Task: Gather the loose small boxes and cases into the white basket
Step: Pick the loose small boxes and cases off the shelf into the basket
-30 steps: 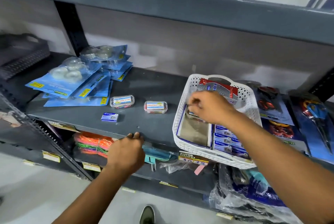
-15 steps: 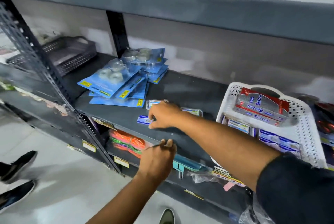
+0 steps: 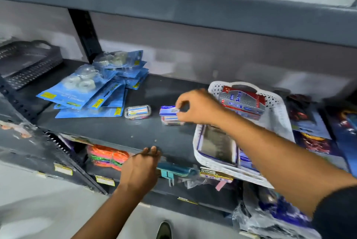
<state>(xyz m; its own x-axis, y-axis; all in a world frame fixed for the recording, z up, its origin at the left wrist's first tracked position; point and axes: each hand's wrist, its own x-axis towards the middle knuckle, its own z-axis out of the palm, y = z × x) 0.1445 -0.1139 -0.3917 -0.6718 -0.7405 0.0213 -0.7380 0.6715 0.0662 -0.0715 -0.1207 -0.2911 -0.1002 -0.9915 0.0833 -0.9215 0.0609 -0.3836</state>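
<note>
We see a small blue box [image 3: 167, 109] pinched above a clear case [image 3: 171, 120], another clear case [image 3: 137, 111] left, and the white basket [image 3: 278, 107] holding boxes right.

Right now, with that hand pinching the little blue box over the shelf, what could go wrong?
The right hand grips the small blue box only by its fingertips, above a clear case, so it may slip. A second clear case lies farther from the white basket and might be missed.

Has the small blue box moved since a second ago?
Yes. The small blue box left the shelf front, now held by the right hand above the nearer clear case, closer to the white basket.
</note>
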